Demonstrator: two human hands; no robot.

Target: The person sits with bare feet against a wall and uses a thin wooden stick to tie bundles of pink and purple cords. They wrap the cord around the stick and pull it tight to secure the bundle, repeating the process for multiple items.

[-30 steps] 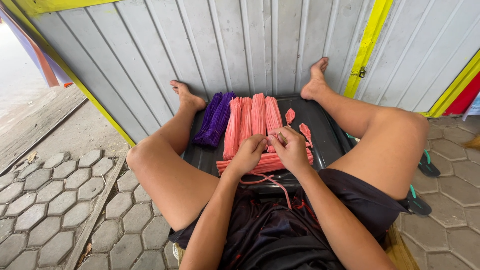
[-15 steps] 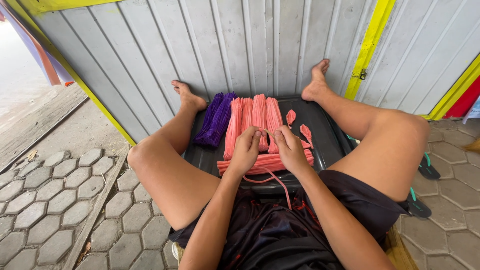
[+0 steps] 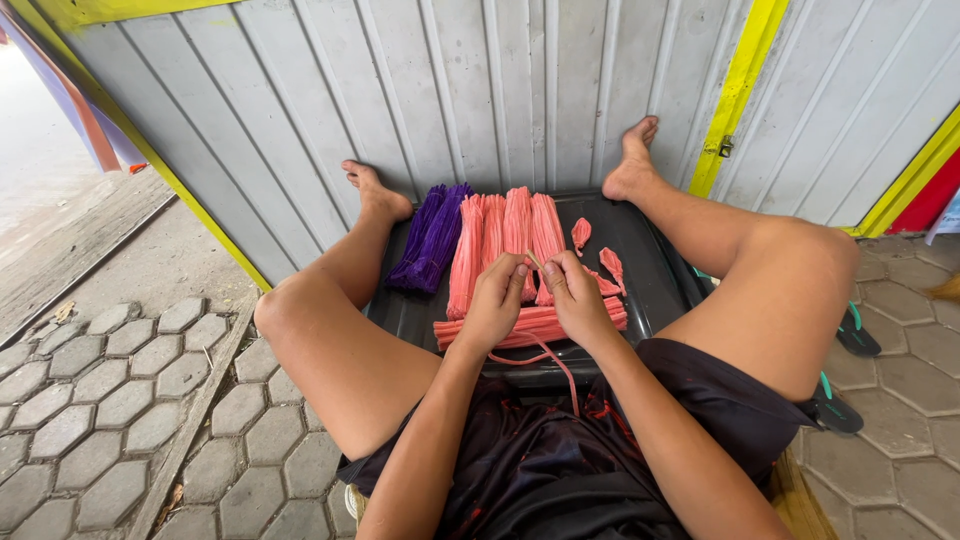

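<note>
A person sits on the ground with both legs stretched out toward a grey corrugated metal wall, a black tray lying between the legs. On the tray lie upright bundles of pink strands, a purple bundle to their left, a few short pink pieces to the right, and a pink bundle laid crosswise at the near edge.

Both hands meet over the middle of the tray, thumbs close together. The left hand and the right hand each pinch a thin pink strand between thumb and forefinger — the fingers are curled in, not spread, and the two hands nearly touch. A loose pink strand trails from under the hands, over the tray's near rim and down onto the dark shorts.

The ground is paved with grey hexagonal stones, and a flip-flop with green straps lies beside the right leg
</note>
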